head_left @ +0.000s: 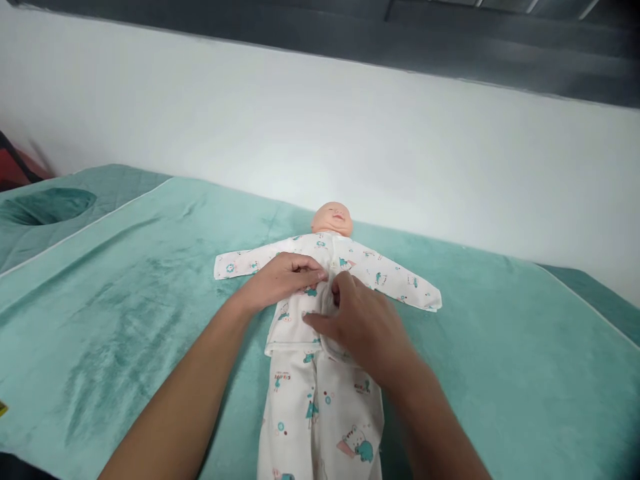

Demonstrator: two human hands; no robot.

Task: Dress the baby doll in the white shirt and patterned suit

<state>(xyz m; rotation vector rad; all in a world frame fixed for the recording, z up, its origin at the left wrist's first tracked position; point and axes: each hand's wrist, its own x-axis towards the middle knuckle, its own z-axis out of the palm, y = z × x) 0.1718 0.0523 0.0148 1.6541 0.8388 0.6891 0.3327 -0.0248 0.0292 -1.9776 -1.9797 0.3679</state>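
A baby doll (333, 218) lies on its back, with its head at the far end and its arms spread. It wears a white printed baby shirt (383, 272) with a front opening and matching printed pants (330, 413). At the chest, my left hand (280, 281) pinches the shirt near the front opening between thumb and fingers. Just to the right, my right hand (367, 320) has curled fingers at the other side of the opening, on the shirt fabric, while its thumb points left over the front. Part of the shirt front is hidden under my hands.
A green plush bed cover (150, 320) lies under the doll, creased on the left. A quilted pad with a hollow (45, 205) is at the far left. Behind stands a white wall (320, 127) with a dark band (300, 33) above it.
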